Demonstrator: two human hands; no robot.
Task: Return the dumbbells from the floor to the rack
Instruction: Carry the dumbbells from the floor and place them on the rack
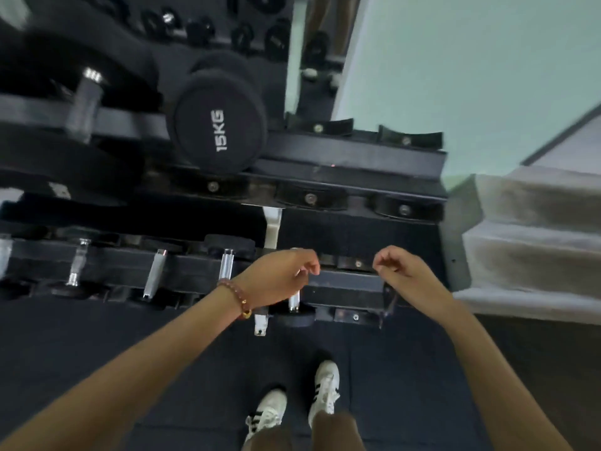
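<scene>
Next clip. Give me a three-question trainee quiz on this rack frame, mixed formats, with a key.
1. True or false: the right hand holds a dumbbell.
2. Which marking shows on the large dumbbell on the higher tier? A) 10KG B) 15KG C) 20KG
3. Fill in: the left hand is over the handle of a small dumbbell lying on the ____ tier of the rack.
Key: 1 false, its fingers are loosely curled on nothing; 2 B; 3 lower.
</scene>
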